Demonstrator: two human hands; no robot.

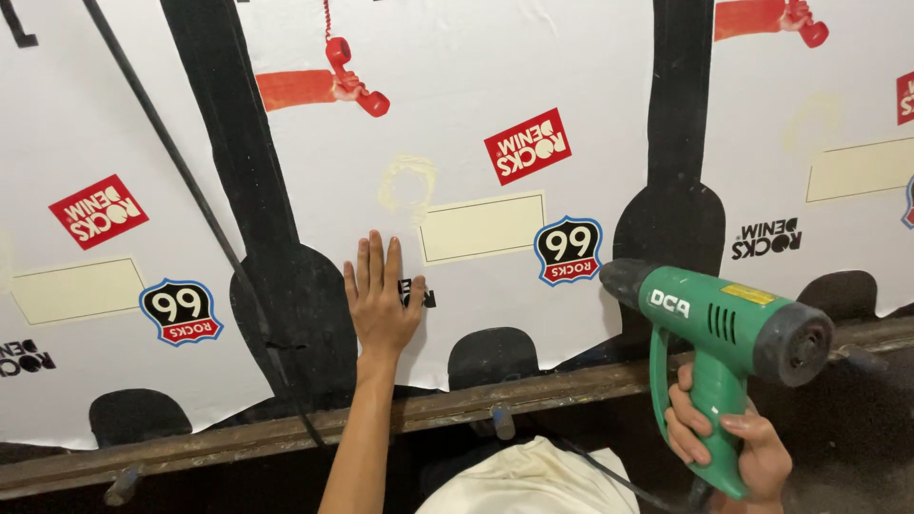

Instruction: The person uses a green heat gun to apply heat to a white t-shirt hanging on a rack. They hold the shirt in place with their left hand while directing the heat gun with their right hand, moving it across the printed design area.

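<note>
While the right hand (731, 445) grips it, the heat gun (725, 328) looks green.

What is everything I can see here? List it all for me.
Printed sheet: one, white with black shapes, fills the background.
Red rectangular badges: four, scattered.
Shield badges: three, black with blue edge, lower down.
Cream boxes: three, across the middle.
Red telephone handsets: two, top.
Wooden rail: one, brown, under the sheet.
Black cable: one, slanting at left.
Heat gun: one, green, right.
Left hand: flat on the sheet.
Right hand: holding the heat gun's handle.
</note>
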